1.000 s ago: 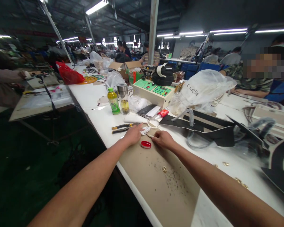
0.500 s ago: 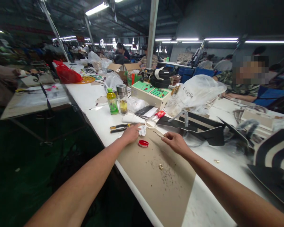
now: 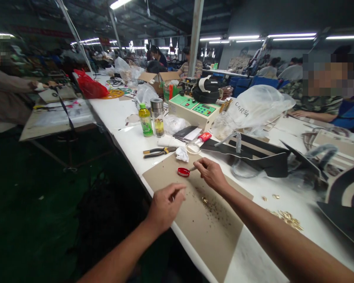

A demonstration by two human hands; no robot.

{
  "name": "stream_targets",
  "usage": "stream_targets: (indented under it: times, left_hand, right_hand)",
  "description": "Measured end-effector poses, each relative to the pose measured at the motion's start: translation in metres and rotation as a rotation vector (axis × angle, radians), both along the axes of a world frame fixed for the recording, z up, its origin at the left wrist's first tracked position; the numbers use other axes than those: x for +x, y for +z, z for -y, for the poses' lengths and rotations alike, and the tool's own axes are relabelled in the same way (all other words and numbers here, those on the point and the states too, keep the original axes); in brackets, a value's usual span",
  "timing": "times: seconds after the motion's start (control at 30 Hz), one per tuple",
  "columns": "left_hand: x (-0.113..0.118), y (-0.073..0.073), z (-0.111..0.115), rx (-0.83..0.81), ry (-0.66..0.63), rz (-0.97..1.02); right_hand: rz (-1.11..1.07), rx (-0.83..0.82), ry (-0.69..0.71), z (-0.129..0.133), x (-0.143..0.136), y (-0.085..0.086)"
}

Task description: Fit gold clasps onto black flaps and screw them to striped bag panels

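Note:
My right hand (image 3: 209,172) pinches a thin stick (image 3: 192,168), its tip at a small red oval container (image 3: 183,172). Above the near left edge of a brown board (image 3: 203,243) is my left hand (image 3: 166,204), fingers bent and thumb near them; whether something small is between them cannot be made out. A gold metal piece (image 3: 204,200) lies on the board among dark specks. Crumpled white tissue (image 3: 182,154) sits at the board's far edge, beside a white ring (image 3: 192,148).
Pliers (image 3: 159,151), a green-labelled bottle (image 3: 145,121) and a glass flask (image 3: 158,120) stand or lie beyond the board. Behind them is a control box (image 3: 191,112). Black panels (image 3: 253,157) and gold pieces (image 3: 289,220) lie right. Other people sit or stand around.
My left hand has moved away from the tissue, back toward the near edge. The stick in my right hand has come to the red container. The view has shifted slightly.

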State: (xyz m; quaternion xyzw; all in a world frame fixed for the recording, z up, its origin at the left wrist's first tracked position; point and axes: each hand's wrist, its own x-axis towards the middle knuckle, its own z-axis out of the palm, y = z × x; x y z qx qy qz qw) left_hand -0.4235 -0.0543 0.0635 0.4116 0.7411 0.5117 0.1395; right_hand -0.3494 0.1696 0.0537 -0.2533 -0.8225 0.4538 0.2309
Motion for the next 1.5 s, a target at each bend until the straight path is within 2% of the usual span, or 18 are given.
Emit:
stream_targets:
  times: [0.07,0.13,0.27,0.4,0.53,0.8,1.07,1.17,1.27,1.4,1.5]
  left_hand:
    - [0.039,-0.009,0.019,0.004,-0.045,0.064]
    - [0.070,-0.019,0.028,0.015,-0.078,0.094]
    - [0.103,-0.033,0.024,0.046,-0.119,0.147]
    - [0.111,-0.035,0.018,0.028,-0.168,0.155]
    - [0.113,-0.036,0.017,-0.019,-0.219,0.161]
    - [0.118,-0.034,0.014,-0.084,-0.241,0.198]
    - [0.121,-0.025,0.009,-0.149,-0.273,0.167]
    - [0.122,-0.022,0.006,-0.163,-0.280,0.152]
    - [0.122,-0.021,0.003,-0.176,-0.300,0.130]
    - [0.125,-0.019,-0.008,-0.190,-0.338,0.045]
    - [0.131,-0.015,-0.030,-0.198,-0.394,-0.047]
  right_hand:
    - [-0.009,0.012,-0.010,0.001,-0.003,-0.005]
    - [-0.007,0.016,-0.008,0.002,-0.006,-0.009]
    - [-0.011,0.006,-0.006,0.004,-0.007,-0.010]
    - [-0.033,-0.051,-0.034,0.007,-0.003,-0.005]
    - [-0.058,-0.195,-0.089,0.005,-0.001,-0.003]
    - [-0.101,-0.534,-0.236,0.000,-0.001,-0.029]
    - [-0.130,-0.592,-0.281,-0.003,0.008,-0.031]
    - [-0.150,-0.605,-0.287,-0.004,0.014,-0.025]
    - [-0.173,-0.647,-0.283,-0.005,0.025,-0.010]
    - [-0.235,-0.755,-0.223,-0.015,0.056,0.024]
    - [-0.306,-0.835,-0.198,-0.030,0.095,0.052]
